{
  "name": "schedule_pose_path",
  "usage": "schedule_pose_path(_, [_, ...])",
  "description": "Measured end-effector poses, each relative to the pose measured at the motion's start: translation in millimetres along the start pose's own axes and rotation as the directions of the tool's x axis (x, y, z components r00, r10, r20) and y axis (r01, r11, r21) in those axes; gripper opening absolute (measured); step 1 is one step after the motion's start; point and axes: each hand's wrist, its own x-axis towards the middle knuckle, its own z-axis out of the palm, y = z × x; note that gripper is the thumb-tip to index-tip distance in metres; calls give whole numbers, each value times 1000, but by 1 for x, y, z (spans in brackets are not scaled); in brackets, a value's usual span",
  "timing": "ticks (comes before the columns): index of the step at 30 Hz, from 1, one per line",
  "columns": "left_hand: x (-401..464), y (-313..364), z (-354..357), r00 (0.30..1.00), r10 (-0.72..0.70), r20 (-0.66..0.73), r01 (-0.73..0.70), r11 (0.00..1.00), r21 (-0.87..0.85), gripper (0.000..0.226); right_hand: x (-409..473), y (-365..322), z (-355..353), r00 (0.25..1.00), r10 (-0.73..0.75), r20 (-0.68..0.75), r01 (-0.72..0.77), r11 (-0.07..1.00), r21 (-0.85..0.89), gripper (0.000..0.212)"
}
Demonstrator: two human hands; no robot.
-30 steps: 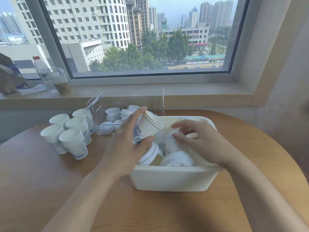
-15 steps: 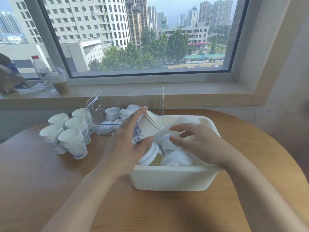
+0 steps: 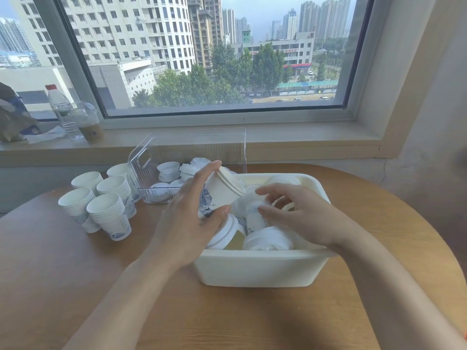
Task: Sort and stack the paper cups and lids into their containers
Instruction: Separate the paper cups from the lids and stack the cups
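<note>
Hidden: the white bin (image 3: 257,267) wall and the right hand (image 3: 300,218) cover part of the cups beneath; whether its curled fingers touch one is unclear.
Lidded cup (image 3: 219,192): gripped in the left hand (image 3: 188,223), thumb under, fingers over; tilted, lid up-right.
Around: cup stacks (image 3: 101,198) and clear lid bin (image 3: 161,173) beyond the left fingers.

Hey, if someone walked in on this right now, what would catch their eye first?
Probably the lidded cup, gripped tilted in the left hand above the white bin at the table's middle. The right hand reaches into that bin among more lidded cups. Next, the cup stacks standing at the table's left, beside a clear bin holding loose lids.
</note>
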Motion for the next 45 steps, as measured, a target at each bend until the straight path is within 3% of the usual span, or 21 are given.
schedule_pose_path(7, [-1, 2, -1, 1000, 8, 0, -8, 1000, 9, 78, 5, 1, 0, 992, 26, -127, -26, 1000, 1, 29])
schedule_pose_path(10, [-1, 2, -1, 1000, 7, 1, -7, 1000, 8, 78, 4, 0, -1, 991, 20, -131, -19, 1000, 8, 14])
schedule_pose_path(17, [-4, 3, -2, 1000, 9, 17, -9, 1000, 22, 77, 4, 0, -2, 991, -4, -136, 10, 999, 41, 28])
schedule_pose_path(21, [-3, 6, -2, 1000, 11, 18, -11, 1000, 29, 78, 1, -3, 0, 993, 5, -116, -1, 999, 36, 24])
schedule_pose_path(27, [-3, 9, -6, 999, -4, 42, 3, 1000, 23, 77, -1, -8, -9, 921, 0, -389, 51, 991, 121, 20])
schedule_pose_path(33, [-4, 11, -5, 998, -7, 67, 7, 1000, -5, 75, 1, -6, -19, 840, 53, -539, 120, 952, 281, 19])
schedule_pose_path(40, [-8, 20, -4, 997, 44, 63, -43, 999, -15, 74, -3, -19, -13, 866, 33, -499, 225, 865, 447, 40])
schedule_pose_path(45, [-10, 31, -5, 995, 93, 43, -91, 995, -28, 75, -7, -32, 1, 898, -24, -439, 283, 797, 534, 38])
